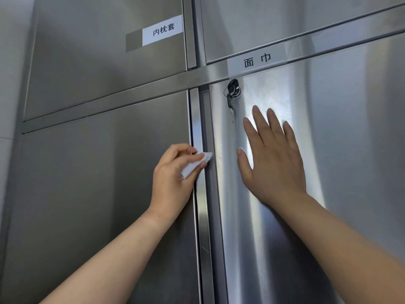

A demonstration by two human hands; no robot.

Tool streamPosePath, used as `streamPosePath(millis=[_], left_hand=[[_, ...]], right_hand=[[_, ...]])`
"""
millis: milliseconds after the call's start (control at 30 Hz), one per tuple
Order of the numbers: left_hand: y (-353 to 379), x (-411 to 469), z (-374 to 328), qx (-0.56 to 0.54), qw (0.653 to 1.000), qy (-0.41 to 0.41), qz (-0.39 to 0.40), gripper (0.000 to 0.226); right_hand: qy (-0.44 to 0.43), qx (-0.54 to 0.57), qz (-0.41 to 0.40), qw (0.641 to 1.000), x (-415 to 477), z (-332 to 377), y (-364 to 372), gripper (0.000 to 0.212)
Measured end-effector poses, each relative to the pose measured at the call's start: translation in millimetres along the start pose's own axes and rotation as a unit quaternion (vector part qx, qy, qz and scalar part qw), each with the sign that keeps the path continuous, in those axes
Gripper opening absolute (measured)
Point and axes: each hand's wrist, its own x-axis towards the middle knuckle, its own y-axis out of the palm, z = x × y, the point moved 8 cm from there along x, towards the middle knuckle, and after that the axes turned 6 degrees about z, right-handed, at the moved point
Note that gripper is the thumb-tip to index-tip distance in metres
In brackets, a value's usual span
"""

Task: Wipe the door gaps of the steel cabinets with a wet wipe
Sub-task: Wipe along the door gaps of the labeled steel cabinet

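Pinching a folded white wet wipe between thumb and curled fingers, the left hand presses it into the vertical door gap between the two lower steel doors — about mid-height in view. The right hand lies flat on the right door, fingers straight and spread, just below the keys hanging from its lock.

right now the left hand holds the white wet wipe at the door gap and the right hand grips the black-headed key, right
No: in the head view the right hand lies flat on the steel cabinet door, below the black-headed key, not gripping it.
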Motion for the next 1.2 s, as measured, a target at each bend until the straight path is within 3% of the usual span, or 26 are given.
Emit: streamPosePath(millis=[167, 367, 600, 833, 967, 1200], left_hand=[[2, -33, 1, 0.0, 1.0, 0.024, -0.01, 0.017], [4, -50, 0, -0.071, 0.997, -0.022, 0.009, 0.014], [4, -48, 1, -0.09, 0.993, -0.066, -0.035, 0.016], [3, -79, -5, -0.08, 0.993, -0.084, 0.015, 0.017], [-1, -73, -4, -0.071, 0.993, -0.094, 0.023, 0.021], [4, -82, -10, -0.058, 0.994, -0.081, -0.035, 0.018]], right_hand=[[-0.002, 0.001, -0.004, 1.0, -1, 0, 0, 0.057], [-0.004, -0.009, 0.011, 1.0, 0, 0, 2, 0.058], [-0.006, -0.01, 0.015, 1.0, 1, 0, 2, 0.058], [-0.012, -0.018, 0.06, 0.998, 0, 3, 4, 0.059], [-0.021, 0.002, 0.098, 0.995, -48, 13, 6, 0.06], [-0.012, -0.012, 0.124, 0.992, -117, 20, 16, 0.058]])
